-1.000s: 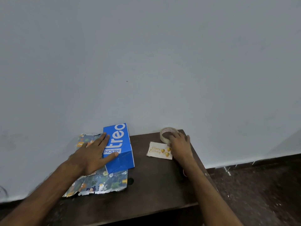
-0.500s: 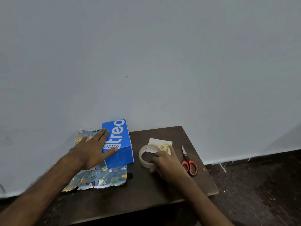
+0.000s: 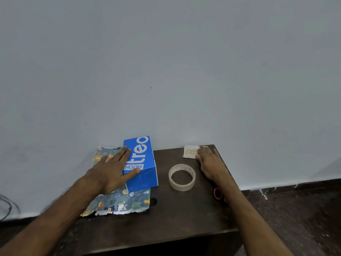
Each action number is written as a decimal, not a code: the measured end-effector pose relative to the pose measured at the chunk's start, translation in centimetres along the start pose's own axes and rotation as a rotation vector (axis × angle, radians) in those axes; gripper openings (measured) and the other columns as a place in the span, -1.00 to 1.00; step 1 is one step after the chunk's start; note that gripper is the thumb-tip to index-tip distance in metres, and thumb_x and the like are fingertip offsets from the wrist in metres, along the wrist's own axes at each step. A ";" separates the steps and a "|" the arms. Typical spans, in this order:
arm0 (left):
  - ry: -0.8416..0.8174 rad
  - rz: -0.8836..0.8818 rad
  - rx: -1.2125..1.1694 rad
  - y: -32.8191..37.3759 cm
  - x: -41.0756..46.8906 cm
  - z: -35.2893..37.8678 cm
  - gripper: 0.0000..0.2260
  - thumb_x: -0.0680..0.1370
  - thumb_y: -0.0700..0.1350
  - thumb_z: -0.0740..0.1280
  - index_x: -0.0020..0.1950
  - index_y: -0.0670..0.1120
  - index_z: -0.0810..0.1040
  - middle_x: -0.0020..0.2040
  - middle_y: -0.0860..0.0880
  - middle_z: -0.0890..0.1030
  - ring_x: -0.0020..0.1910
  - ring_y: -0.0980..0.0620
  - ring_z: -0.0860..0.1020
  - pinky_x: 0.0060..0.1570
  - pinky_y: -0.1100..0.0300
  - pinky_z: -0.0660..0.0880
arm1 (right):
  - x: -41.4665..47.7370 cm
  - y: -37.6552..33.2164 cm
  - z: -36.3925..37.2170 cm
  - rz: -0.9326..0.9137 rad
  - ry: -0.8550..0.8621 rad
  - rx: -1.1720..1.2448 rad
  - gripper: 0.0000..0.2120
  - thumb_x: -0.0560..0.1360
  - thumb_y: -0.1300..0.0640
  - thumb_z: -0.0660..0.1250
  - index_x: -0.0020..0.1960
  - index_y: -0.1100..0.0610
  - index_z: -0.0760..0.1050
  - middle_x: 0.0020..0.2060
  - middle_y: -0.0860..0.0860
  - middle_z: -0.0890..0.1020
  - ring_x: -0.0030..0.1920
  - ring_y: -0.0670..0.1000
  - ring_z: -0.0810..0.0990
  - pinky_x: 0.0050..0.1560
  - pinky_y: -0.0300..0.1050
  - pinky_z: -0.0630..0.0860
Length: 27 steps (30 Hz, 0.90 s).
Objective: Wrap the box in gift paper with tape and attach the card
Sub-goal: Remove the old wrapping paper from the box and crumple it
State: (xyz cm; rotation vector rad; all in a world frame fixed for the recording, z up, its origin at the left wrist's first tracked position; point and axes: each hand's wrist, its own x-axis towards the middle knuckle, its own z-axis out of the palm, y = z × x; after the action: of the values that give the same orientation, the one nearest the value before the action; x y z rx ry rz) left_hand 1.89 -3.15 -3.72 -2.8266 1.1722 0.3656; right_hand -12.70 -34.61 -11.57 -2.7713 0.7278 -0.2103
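left hand [image 3: 112, 170] flat, pressing box [image 3: 141, 163] onto gift paper [image 3: 118, 202]; right hand [image 3: 209, 161] fingers straight on card [image 3: 190, 152], tape roll [image 3: 182, 177] just inboard of it, nearer the right.

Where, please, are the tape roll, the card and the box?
tape roll [image 3: 181, 187], head view, on its near outer wall.
card [image 3: 190, 152], head view, on its printed face.
box [image 3: 142, 156], head view, on its lettered top.

Box [image 3: 143, 157] on gift paper [image 3: 120, 203] at left, tape roll [image 3: 181, 186] right of it, card [image 3: 190, 152] behind the roll.
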 end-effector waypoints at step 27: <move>0.168 -0.047 -1.213 1.8 0.1 4.7 -0.29 0.50 0.38 0.18 0.56 0.07 0.17 0.49 0.03 0.42 0.36 0.04 0.51 0.27 0.09 0.51 | -5.9 -15.7 0.3 -0.102 -0.126 1.039 -0.47 0.53 -0.31 0.20 0.44 -0.33 0.13 0.42 -0.24 0.41 0.35 -0.17 0.45 0.40 -0.05 0.41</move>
State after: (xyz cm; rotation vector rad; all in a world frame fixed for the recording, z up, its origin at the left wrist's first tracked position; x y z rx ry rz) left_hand -0.25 -3.80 -8.23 -3.9152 1.1259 1.2004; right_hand -10.49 -18.46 -7.69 -1.8004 0.2932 -0.3155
